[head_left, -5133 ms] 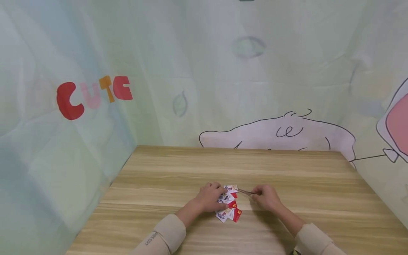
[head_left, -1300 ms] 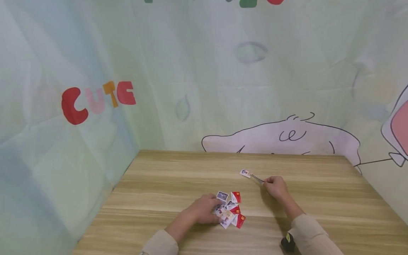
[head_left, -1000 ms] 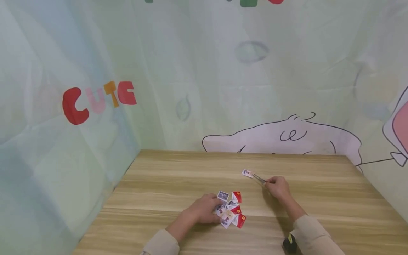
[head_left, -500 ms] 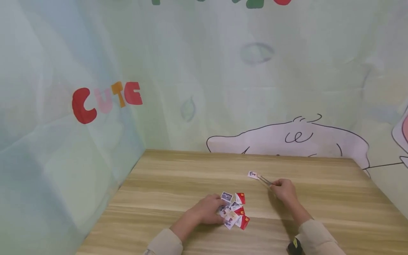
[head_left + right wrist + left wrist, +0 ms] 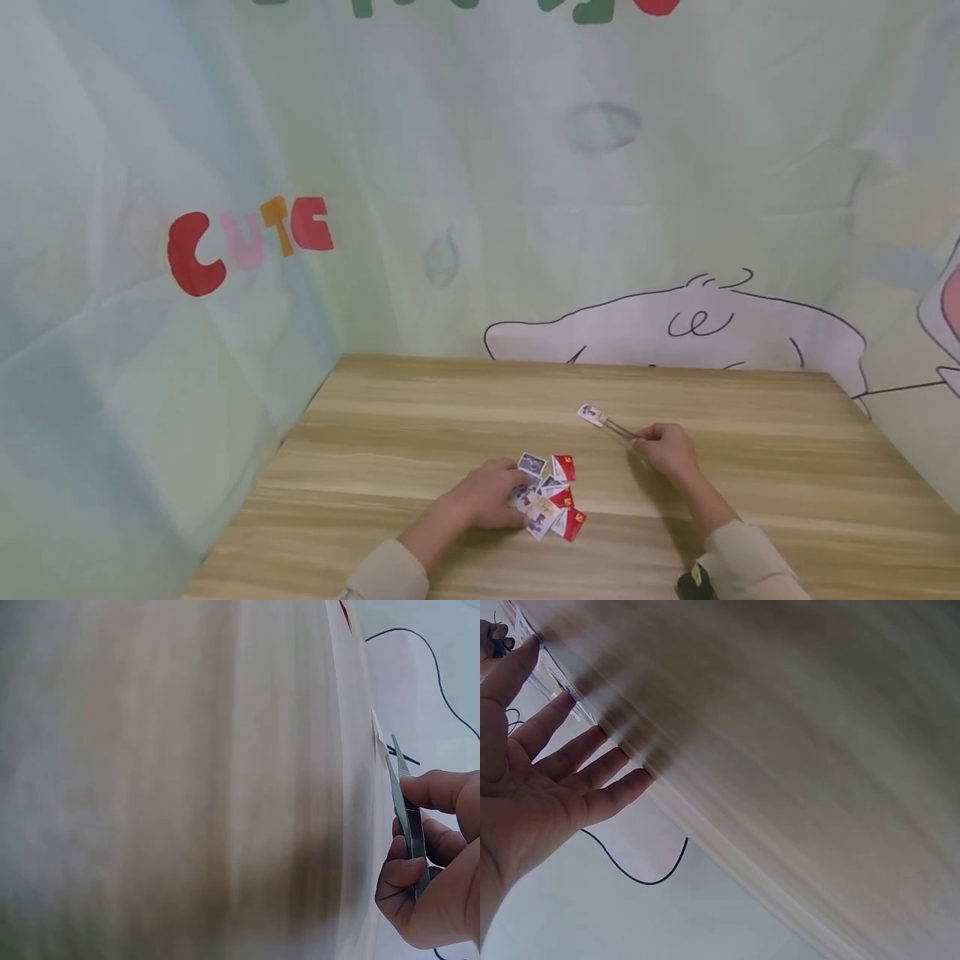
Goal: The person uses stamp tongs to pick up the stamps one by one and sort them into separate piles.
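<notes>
In the head view my right hand (image 5: 666,448) pinches a pair of metal tweezers (image 5: 621,430), pointing left. At their tips lies a small stamp (image 5: 590,414), near the back of the table. The right wrist view shows the tweezers' arms (image 5: 417,832) spread apart at the tips by the stamp's pale edge (image 5: 377,736). My left hand (image 5: 487,496) rests beside a loose, overlapping cluster of stamps (image 5: 542,515), its fingertips on their left edge. Its fingers (image 5: 574,754) are spread and mostly straight in the left wrist view.
Red-and-white stamps (image 5: 572,525) form the cluster's right side, and a dark picture stamp (image 5: 532,464) lies at its top. A black object with a yellow mark (image 5: 694,582) is by my right sleeve. The wooden table (image 5: 420,400) meets a printed cloth backdrop (image 5: 480,167).
Since the oldest frame, my right hand has carried one stamp in the tweezers from the cluster to the back right. My left hand has shifted slightly nearer. The last half second shows little movement.
</notes>
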`<state>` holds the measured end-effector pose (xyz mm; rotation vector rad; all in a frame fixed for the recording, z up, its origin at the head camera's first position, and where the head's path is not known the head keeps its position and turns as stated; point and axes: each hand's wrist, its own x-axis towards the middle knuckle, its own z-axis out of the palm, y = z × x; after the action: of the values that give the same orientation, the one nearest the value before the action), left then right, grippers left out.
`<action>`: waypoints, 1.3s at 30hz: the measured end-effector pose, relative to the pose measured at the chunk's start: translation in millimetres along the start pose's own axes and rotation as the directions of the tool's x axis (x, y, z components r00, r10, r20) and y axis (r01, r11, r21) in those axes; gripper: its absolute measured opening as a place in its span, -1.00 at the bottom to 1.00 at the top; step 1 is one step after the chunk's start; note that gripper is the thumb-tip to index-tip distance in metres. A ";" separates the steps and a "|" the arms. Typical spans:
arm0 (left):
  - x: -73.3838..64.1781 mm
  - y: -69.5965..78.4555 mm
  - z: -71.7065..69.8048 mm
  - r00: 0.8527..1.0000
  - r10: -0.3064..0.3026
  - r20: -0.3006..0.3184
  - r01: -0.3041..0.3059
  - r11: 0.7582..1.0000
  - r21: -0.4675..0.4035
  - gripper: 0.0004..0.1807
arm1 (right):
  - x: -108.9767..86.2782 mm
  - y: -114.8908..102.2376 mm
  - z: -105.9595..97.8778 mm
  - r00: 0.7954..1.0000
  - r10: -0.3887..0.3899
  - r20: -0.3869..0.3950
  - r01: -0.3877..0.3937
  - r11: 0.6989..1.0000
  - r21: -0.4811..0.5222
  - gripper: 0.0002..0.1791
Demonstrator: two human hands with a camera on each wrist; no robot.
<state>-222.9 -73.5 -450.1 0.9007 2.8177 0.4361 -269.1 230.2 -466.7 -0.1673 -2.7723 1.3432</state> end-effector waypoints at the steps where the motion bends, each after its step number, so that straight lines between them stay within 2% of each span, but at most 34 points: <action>1: -0.4 -0.4 0.7 1.000 0.001 -0.003 -0.001 1.000 0.004 -0.40 | -0.3 -0.2 -0.2 1.000 -0.001 0.002 0.001 1.000 -0.002 -0.80; 8: -0.5 -1.0 3.9 1.000 0.005 -0.018 -0.005 1.000 0.009 -0.40 | -1.6 -1.9 -6.2 1.000 -0.021 -0.020 0.021 1.000 -0.006 -0.79; 15: -0.2 -0.8 5.4 1.000 0.008 -0.026 -0.008 1.000 0.021 -0.40 | -3.9 -3.0 -10.3 0.999 0.017 -0.040 -0.016 1.000 0.020 -0.74; 20: 1.2 0.2 3.2 1.000 0.007 -0.027 -0.006 1.000 0.020 -0.41 | -5.0 -5.8 -13.3 0.998 0.007 -0.058 -0.006 1.000 0.028 -0.72; 39: 3.4 0.3 2.0 1.000 0.017 -0.027 -0.016 0.999 0.032 -0.45 | -22.0 -6.3 -18.2 0.999 -0.032 -0.004 0.032 0.997 0.067 -0.77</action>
<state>-225.0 -70.8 -452.1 0.9319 2.8511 0.4098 -246.0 237.8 -450.5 -0.1216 -2.7109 1.4243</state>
